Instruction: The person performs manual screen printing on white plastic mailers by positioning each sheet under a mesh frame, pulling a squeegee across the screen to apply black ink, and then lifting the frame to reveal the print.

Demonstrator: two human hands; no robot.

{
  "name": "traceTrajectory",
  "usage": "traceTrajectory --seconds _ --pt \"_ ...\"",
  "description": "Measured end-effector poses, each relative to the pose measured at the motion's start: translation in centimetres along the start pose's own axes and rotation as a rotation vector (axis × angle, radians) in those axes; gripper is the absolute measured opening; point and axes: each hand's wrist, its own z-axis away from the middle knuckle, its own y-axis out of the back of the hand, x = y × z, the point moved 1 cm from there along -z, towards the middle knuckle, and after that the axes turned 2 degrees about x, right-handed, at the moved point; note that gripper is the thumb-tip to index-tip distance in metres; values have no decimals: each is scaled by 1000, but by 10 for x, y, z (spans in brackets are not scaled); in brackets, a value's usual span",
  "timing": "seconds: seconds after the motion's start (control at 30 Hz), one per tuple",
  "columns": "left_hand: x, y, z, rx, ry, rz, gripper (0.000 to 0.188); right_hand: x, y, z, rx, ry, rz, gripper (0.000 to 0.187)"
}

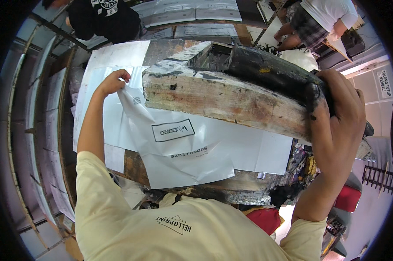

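Note:
My left hand [113, 82] pinches the upper left corner of a white plastic mailer bag [161, 152] with dark printing on it. The bag is creased and partly raised, and its lower edge hangs toward me. On the right, my right hand [342, 102] is wrapped round the end of a wooden screen-printing frame [227, 102], tilted up above the table. Black ink stains my right thumb. A long black ink-covered piece [270, 69] lies along the frame's inner side; the hand hides its right end.
Under the frame, white sheets [266, 150] cover an ink-stained table [231, 191]. Racks with flat white sheets [57, 130] stand at left, and more lie on a rack [196, 15] behind. Two other people are at the far side, one in dark clothes [105, 19], one in white [327, 17].

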Motion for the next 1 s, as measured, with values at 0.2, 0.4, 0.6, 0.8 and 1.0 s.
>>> traceTrajectory --seconds 0.2,0.4,0.6,0.8,1.0 --pt "8 46 2 52 -142 -303 33 1 2 -8 -43 -2 -27 54" --pt "-51 54 4 565 34 -1196 55 2 -6 -1 38 13 -77 55" --pt "103 -77 93 497 -239 -344 80 -11 -14 19 104 -52 -75 50" --pt "225 -175 262 64 -243 793 99 -31 -51 109 119 80 23 60" --pt "100 -270 295 146 -96 249 89 -17 -140 205 -408 92 -143 37"
